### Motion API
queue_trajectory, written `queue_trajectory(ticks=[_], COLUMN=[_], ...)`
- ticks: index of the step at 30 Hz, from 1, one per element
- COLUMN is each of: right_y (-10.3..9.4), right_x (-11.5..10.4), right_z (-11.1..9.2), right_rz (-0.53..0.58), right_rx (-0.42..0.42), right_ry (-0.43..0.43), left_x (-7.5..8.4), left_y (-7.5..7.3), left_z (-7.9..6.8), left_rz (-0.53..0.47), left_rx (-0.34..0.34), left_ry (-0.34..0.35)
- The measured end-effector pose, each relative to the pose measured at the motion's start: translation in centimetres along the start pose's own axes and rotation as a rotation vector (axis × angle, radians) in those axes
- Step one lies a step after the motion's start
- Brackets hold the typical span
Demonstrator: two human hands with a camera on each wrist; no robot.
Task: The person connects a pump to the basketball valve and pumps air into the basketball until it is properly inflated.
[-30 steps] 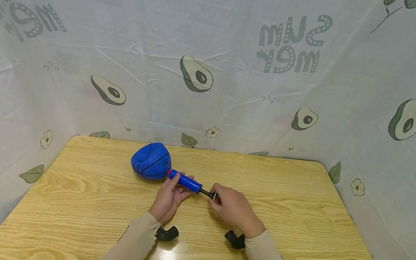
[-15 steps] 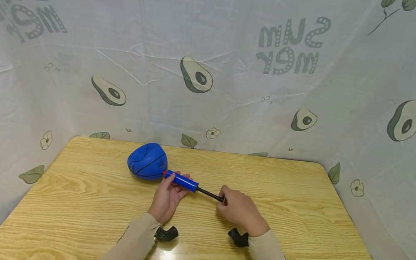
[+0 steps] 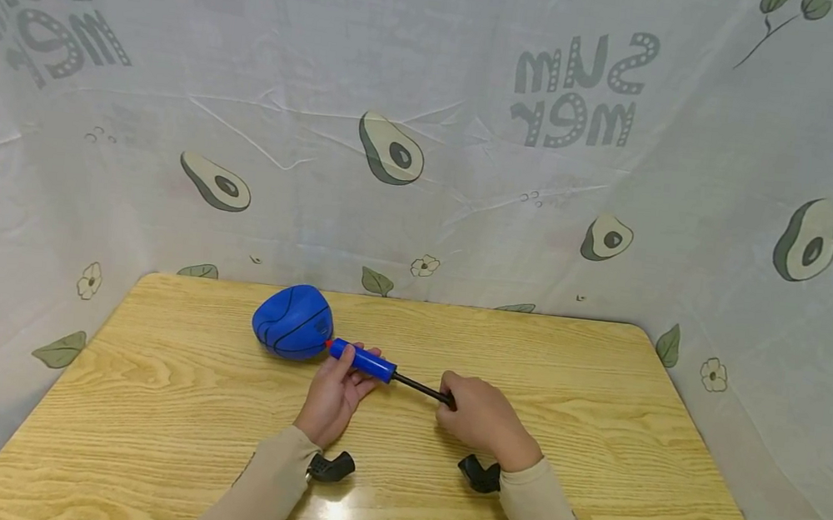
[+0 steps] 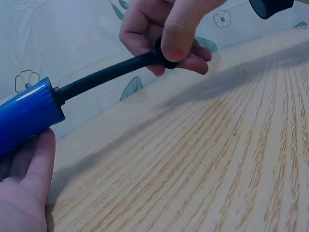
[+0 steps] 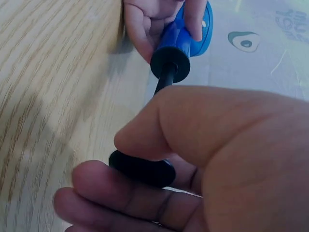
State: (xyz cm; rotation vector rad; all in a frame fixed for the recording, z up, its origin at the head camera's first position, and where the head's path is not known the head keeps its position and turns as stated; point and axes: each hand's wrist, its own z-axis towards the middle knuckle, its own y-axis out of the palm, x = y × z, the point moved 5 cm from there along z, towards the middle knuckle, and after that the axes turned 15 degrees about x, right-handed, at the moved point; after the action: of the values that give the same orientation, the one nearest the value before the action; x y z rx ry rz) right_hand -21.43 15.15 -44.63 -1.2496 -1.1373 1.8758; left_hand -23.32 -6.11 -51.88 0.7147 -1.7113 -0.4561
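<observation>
Resting near the far edge of the wooden table, left of its middle, the blue ball looked slack and dented rather than round, with black lines curving across it. At its lower right sat the red tip of the blue pump, which seemed to meet the ball; whether a needle ran inside was too small to tell. Next came the pump's barrel, held up off the tabletop and slanting rightward, toward the person. Around it lay the left hand, thumb over the top and fingers underneath, a cradling grip that likely served to steady the barrel and hold the tip against the ball. From the barrel's right end the black rod stood well out, roughly in line with it, leaving room between the hands. At the rod's end, the right hand pinched the black handle between thumb and fingers, a hold suited, by the look of it, to working the rod along its own length. The two hands were well apart, joined only through the pump. Beyond the table hung a printed cloth.
</observation>
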Motion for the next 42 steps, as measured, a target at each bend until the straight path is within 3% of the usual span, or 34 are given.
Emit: queue_trajectory(ticks=[9, 15, 21, 31, 38, 42], right_y=[0.5, 0.9, 1.1, 0.7, 0.5, 0.3], right_x=[-1.5, -2.2, -2.4, -1.9, -1.2, -0.8], right_z=[0.4, 0.5, 0.6, 0.5, 0.4, 0.4], right_rz=[0.047, 0.09, 0.07, 0.034, -0.027, -0.062], right_rx=[0.004, 0.063, 0.108, 0.101, 0.097, 0.135], right_ry=[-0.123, -0.158, -0.158, -0.086, -0.036, -0.025], left_x=[-0.1, -0.4, -0.6, -0.3, 0.4, 0.6], left_y=[0.4, 0.5, 0.6, 0.3, -0.1, -0.1], left_z=[-0.2, -0.4, -0.4, 0.0, -0.2, -0.3], left_rz=[0.095, 0.158, 0.175, 0.088, 0.011, 0.002], left_rx=[-0.045, -0.108, -0.107, -0.039, 0.031, 0.047], left_ry=[-0.003, -0.026, -0.027, 0.011, 0.116, 0.153])
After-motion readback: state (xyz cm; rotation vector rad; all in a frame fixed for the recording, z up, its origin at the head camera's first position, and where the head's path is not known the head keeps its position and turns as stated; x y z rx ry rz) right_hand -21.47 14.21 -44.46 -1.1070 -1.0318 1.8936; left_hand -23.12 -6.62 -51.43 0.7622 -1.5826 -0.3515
